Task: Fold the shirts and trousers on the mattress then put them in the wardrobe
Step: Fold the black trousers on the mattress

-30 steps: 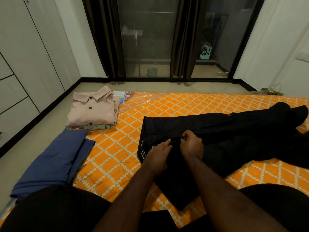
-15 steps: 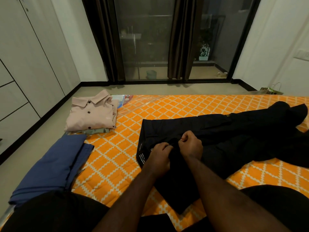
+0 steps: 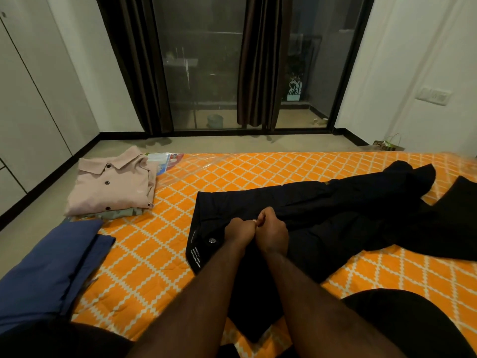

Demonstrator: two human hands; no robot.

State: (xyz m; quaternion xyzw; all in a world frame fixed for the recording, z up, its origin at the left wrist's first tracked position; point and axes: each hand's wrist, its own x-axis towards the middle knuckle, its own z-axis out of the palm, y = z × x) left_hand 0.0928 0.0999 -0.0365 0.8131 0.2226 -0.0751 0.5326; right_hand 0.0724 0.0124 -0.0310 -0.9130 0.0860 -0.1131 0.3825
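Nearest me, my left hand (image 3: pixel 238 232) and right hand (image 3: pixel 273 235) meet knuckle to knuckle. Both are clenched on fabric at the fly of the black trousers (image 3: pixel 335 202) (waist button showing just left of them), which sprawl unfolded across the orange mattress (image 3: pixel 154 254). A folded blue garment (image 3: pixel 46 267) lies at its left edge, a folded pink shirt (image 3: pixel 113 187) beyond. The wardrobe (image 3: pixel 25 99) lines the left wall.

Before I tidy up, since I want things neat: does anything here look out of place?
The black trousers lie rumpled and unfolded, legs trailing to the right. Loose clear plastic sits bunched on the mattress beside the folded pink shirt.
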